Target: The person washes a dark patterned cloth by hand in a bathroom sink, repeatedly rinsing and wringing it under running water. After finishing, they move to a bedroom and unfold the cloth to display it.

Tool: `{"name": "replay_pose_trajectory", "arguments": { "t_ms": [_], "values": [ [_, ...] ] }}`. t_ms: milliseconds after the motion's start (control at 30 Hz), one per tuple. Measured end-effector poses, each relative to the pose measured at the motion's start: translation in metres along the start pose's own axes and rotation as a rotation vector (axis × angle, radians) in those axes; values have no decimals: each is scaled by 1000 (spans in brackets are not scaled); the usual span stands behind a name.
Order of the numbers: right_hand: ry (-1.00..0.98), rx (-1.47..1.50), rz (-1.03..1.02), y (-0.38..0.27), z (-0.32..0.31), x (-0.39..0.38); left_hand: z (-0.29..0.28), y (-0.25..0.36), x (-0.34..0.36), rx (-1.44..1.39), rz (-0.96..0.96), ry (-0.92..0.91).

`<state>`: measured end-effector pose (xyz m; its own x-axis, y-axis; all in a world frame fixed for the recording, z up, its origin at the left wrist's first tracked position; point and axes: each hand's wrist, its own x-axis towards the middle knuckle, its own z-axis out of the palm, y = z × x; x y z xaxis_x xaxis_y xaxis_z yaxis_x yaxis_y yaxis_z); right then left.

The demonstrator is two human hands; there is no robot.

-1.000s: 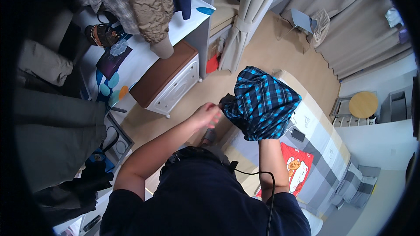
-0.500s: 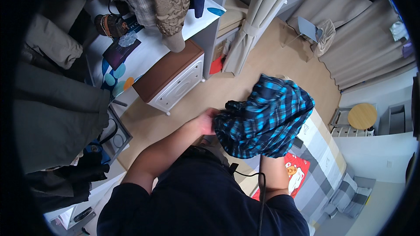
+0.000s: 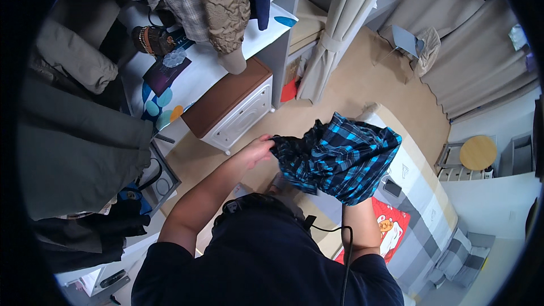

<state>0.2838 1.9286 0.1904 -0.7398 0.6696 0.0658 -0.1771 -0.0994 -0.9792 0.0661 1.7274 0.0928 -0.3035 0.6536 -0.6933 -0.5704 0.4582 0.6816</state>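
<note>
A bunched blue-and-black plaid shirt (image 3: 350, 156) hangs in front of me, between my two arms. At its left end, my left hand (image 3: 258, 152) pinches a corner of the cloth between thumb and fingers. My right forearm (image 3: 361, 229) runs up beneath the shirt's right part. Cloth covers the right hand and its fingers, so their grip cannot be seen. Loose folds fill the middle of the shirt.
To the right is a bed with a checked cover (image 3: 428, 215), a phone (image 3: 391, 187) and a red cloth with a cartoon print (image 3: 391, 221). A brown-topped white cabinet (image 3: 232, 99) stands ahead. Clothes (image 3: 85, 147) hang at left. A chair (image 3: 405, 41) stands far off.
My left hand has moved slightly left and up, drawing the shirt's left end outward. The shirt's right part has sunk a little, and the phone on the bed shows more fully.
</note>
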Motion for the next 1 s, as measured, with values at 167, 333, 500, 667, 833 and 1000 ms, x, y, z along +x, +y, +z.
{"name": "replay_pose_trajectory", "arguments": {
  "t_ms": [167, 333, 500, 667, 833, 1000],
  "values": [
    [-26, 14, 14, 8, 7, -4, 33, -5, -5, -733, -314, -614],
    [-41, 53, 37, -10, -7, -8, 47, 48, -52, -983, 23, -304],
    [-44, 102, 63, -4, -2, -6, 12, 95, -111, -1039, 341, -767],
    [-145, 173, 124, 4, 5, -3, 12, 111, -141, -938, 516, -655],
    [-754, 15, 314, -51, -15, 25, 2, 154, -175, -76, 747, -794],
    [-1643, -667, 30, -70, 11, 66, 38, 163, -170, 1566, 281, -636]
  ]
}}
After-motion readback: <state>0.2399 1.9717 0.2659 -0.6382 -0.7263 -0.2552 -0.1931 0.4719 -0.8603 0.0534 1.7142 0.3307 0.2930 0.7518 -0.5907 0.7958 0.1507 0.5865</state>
